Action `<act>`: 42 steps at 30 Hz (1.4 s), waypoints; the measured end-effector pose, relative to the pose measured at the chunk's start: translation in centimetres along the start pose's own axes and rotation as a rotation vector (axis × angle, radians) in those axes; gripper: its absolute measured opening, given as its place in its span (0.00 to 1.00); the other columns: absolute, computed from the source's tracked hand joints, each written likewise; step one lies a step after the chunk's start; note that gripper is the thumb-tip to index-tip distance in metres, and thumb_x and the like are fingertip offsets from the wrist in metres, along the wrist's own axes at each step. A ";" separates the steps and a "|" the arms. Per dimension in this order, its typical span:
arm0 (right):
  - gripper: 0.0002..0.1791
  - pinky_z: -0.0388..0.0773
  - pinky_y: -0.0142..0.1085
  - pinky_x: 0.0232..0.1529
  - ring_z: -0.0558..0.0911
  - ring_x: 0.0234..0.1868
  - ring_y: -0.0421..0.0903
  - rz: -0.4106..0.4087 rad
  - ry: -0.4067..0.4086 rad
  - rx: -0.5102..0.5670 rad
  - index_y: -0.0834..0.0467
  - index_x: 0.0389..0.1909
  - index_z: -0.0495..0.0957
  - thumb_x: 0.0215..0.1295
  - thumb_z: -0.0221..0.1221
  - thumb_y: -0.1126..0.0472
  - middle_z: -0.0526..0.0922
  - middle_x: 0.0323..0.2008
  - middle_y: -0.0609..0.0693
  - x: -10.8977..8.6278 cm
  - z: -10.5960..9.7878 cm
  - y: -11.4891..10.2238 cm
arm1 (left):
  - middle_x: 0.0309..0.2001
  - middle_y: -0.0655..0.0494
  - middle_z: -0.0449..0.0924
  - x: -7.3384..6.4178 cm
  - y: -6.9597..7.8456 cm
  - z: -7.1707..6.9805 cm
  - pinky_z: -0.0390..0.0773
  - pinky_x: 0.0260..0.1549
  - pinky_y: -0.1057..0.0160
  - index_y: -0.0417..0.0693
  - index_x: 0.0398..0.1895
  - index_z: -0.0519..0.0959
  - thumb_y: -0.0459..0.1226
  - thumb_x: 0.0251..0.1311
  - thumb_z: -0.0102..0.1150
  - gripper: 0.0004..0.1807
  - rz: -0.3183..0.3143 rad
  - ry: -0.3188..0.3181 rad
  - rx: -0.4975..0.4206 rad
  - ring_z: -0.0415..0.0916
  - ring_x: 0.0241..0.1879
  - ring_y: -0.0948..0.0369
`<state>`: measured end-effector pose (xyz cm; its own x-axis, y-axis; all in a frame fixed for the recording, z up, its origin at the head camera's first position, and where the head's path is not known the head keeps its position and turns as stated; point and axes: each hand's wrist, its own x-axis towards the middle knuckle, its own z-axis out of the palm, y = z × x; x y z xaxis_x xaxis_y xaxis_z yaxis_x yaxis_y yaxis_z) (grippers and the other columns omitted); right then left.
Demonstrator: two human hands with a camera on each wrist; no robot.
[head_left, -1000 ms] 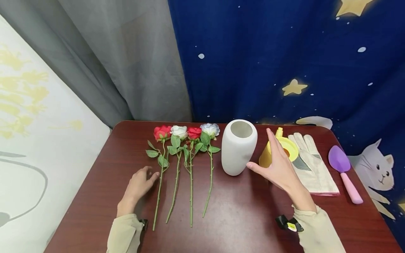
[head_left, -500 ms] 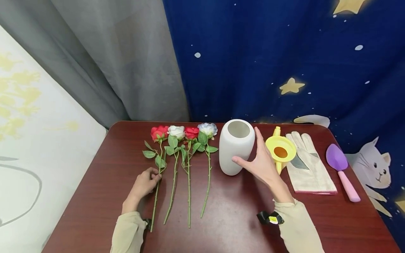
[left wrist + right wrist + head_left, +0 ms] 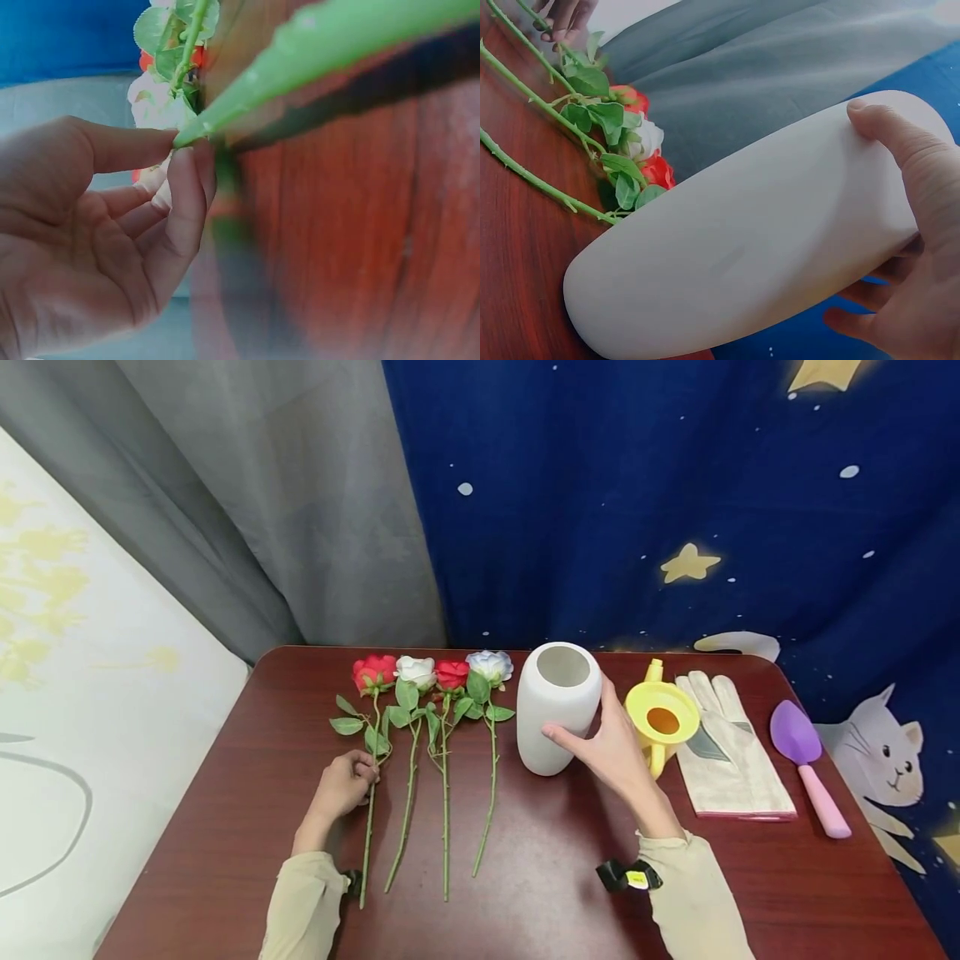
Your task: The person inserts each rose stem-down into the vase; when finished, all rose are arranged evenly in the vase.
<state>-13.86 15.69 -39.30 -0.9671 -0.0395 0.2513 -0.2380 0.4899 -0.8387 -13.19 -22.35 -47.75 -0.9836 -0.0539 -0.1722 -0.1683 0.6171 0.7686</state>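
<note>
The left hand pinches the outermost red rose by its stem, bloom at nine o'clock from the white vase, which the right hand grips. Rose: probably light, bendy, best taken mid-stem. Vase: probably rigid, slippery, breakable, best clasped round its body.

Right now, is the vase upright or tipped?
Upright. In the head view, the white vase stands on the table, mouth facing up; the right hand grips its side.

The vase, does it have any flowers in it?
No, all four flowers are beside the vase, and none sticks out of it.
</note>
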 end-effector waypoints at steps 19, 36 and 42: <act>0.53 0.61 0.50 0.60 0.66 0.59 0.46 -0.009 -0.011 0.012 0.47 0.70 0.51 0.45 0.71 0.44 0.65 0.61 0.47 0.0 0.1 0.2 | 0.34 0.38 0.77 -2.6 4.6 -2.1 0.81 0.26 0.57 0.28 0.47 0.69 0.29 0.65 0.49 0.12 0.127 0.047 -0.338 0.81 0.30 0.59; 0.53 0.60 0.49 0.61 0.65 0.60 0.46 -0.013 -0.005 0.045 0.46 0.70 0.49 0.46 0.71 0.45 0.63 0.63 0.47 0.0 0.3 0.7 | 0.29 0.47 0.80 -4.1 8.7 -3.6 0.81 0.28 0.57 0.37 0.37 0.70 0.27 0.62 0.53 0.03 0.270 0.216 -0.895 0.79 0.31 0.58; 0.53 0.61 0.49 0.61 0.65 0.60 0.46 -0.020 -0.006 0.062 0.46 0.70 0.50 0.46 0.71 0.45 0.63 0.63 0.47 0.0 0.4 0.6 | 0.28 0.45 0.80 -4.6 10.2 -4.1 0.81 0.27 0.57 0.37 0.36 0.71 0.24 0.61 0.53 0.04 0.334 0.224 -1.106 0.79 0.29 0.57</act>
<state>-14.00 15.65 -40.01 -0.9625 -0.0545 0.2658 -0.2626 0.4337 -0.8619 -10.63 -18.97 -36.58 -0.9605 -0.2229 0.1667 0.2438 -0.3848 0.8902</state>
